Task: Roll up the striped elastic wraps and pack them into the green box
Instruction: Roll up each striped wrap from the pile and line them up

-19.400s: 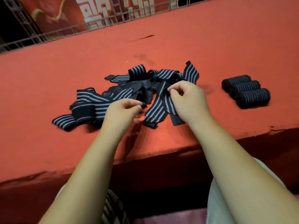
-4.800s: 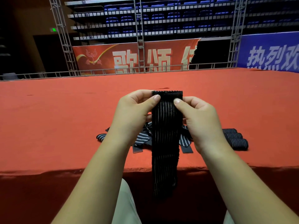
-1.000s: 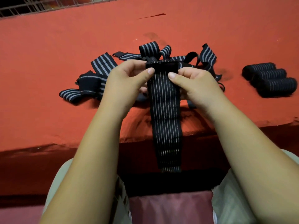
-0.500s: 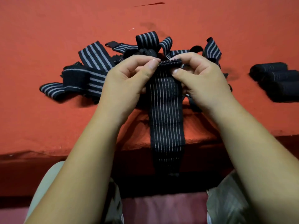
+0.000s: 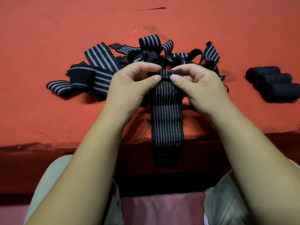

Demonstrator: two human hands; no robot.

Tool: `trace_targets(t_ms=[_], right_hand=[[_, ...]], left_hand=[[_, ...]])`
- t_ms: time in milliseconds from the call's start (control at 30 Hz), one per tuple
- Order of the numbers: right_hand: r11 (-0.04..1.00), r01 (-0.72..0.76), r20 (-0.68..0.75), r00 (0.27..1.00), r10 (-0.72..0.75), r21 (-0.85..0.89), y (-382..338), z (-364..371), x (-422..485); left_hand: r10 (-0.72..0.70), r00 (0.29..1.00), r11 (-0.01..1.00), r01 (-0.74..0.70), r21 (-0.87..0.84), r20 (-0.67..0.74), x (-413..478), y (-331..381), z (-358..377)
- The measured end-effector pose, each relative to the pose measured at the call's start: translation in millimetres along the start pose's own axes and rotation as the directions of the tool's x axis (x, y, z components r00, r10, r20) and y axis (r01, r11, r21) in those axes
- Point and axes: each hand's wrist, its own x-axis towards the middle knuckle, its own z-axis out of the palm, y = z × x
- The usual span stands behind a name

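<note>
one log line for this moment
phase: rolling | left hand: pinches wrap top | right hand: pinches wrap top | finished rolls: three | loose pile: behind

Red carpeted platform (image 5: 48,30), dark slit (image 5: 151,8) near its top, shadowed front face (image 5: 32,168), pinkish floor (image 5: 162,208) below

Rolled wraps (image 5: 274,86) — partly off-frame, right

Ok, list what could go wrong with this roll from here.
1. The roll is only a turn or so, pinched by the left hand and right hand; a slip could let it spring open.
2. The wrap's tail hangs over the table edge, so it may wind crooked.
3. The loose pile lies just behind and could snag.
</note>
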Motion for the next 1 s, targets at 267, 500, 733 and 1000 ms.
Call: trace_targets(t_ms=[267, 500, 733, 1000], right_hand=[[0.997, 0.076, 0.030, 0.997, -0.076, 0.024, 6, -5, -3], [0.994, 0.057, 0.028, 0.998, -0.059, 0.094, 11, -11, 5], [0.997, 0.008, 0.075, 0.997, -0.014, 0.078, 12, -18, 12], [0.999, -0.026, 0.088, 0.996, 0.023, 0.034, 18, -25, 14]], left_hand=[[-0.081, 0.997, 0.995, 0.081, -0.061, 0.018, -2, 3, -1], [-0.144, 0.987, 0.982, 0.152, -0.109, 0.078, 0, 4, 3], [-0.133, 0.990, 0.989, 0.136, -0.055, 0.053, 7, 5, 4], [-0.072, 0.997, 0.997, 0.071, 0.024, 0.036, 14, -2, 6]])
